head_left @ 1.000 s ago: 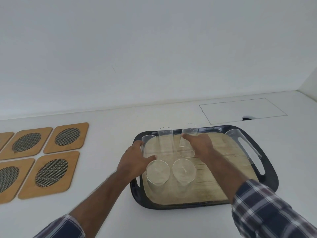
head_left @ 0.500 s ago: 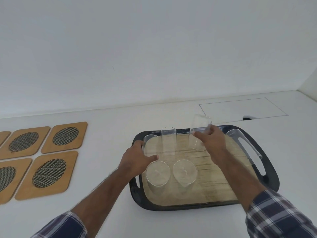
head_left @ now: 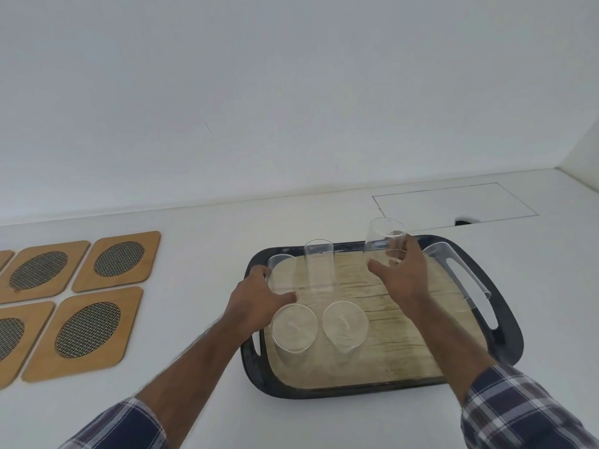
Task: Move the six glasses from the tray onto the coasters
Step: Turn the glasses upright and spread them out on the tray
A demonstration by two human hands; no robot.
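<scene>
A dark tray (head_left: 505,338) with a wood-look floor holds clear glasses. My right hand (head_left: 400,273) grips one glass (head_left: 384,244) and holds it lifted and tilted above the tray's far edge. My left hand (head_left: 259,298) is closed around the far-left glass (head_left: 281,273), which stands on the tray. A tall glass (head_left: 319,264) stands beside it. Two glasses (head_left: 294,328) (head_left: 345,327) stand at the front, and another glass (head_left: 453,273) is at the right by the handle. Wooden coasters (head_left: 87,332) (head_left: 118,265) with mesh ovals lie to the left.
The white counter (head_left: 201,251) runs between the coasters and the tray. A white wall rises behind it. A rectangular panel outline (head_left: 453,205) with a small dark hole sits at the far right of the counter.
My right hand has lifted its glass off the tray, up and to the right, tilting it. My left hand has stayed closed around the far-left glass.
</scene>
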